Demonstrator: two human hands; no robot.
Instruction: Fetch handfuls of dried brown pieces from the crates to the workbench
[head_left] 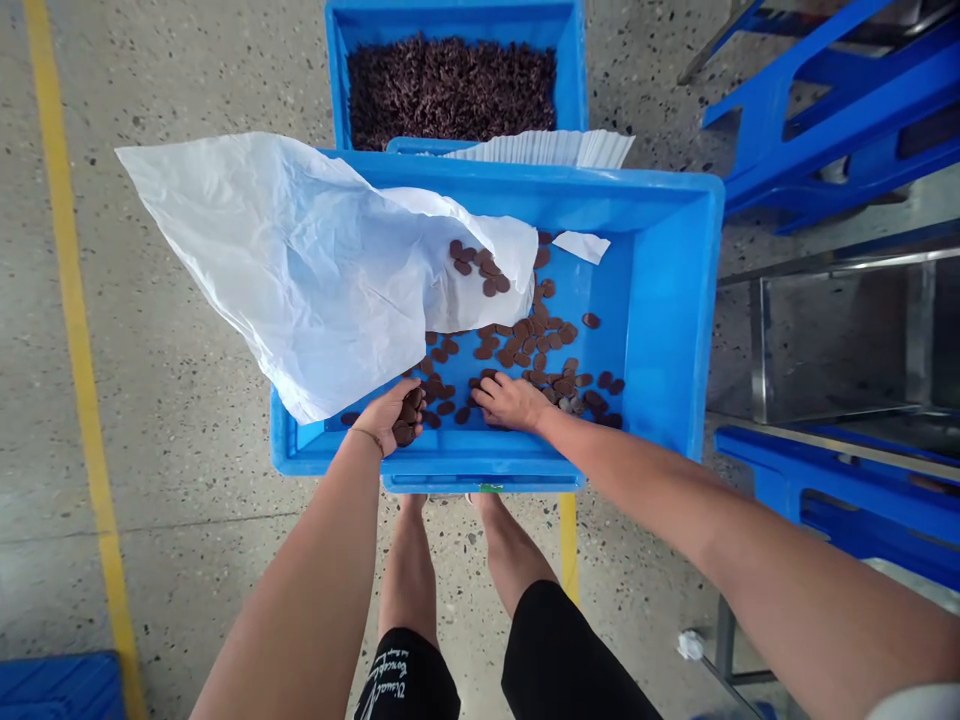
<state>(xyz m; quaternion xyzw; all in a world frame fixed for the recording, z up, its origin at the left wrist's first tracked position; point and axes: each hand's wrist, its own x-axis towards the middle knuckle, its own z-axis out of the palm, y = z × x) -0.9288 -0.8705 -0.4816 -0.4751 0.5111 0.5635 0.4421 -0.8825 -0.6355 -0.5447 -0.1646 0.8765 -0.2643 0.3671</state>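
A blue bin [671, 320] holds many flat brown oval pieces [529, 335] strewn over its floor. Near its front left part, my left hand [388, 415] is curled around several brown pieces resting in the palm. My right hand [510, 402] reaches into the bin to the right of it, fingers bent down onto brown pieces; what lies under the fingers is hidden. A large crumpled white sheet [300, 260] covers the bin's left side and hangs over its edge, with several pieces lying on its right part. A small white scrap [583, 246] sits at the back right.
Behind stands another blue bin [340, 80] full of small dark pieces [450, 90], with a stack of white paper [555, 150] between the bins. Blue stools [825, 130] and metal frames [759, 350] are at the right. A yellow line [79, 330] marks the floor at left.
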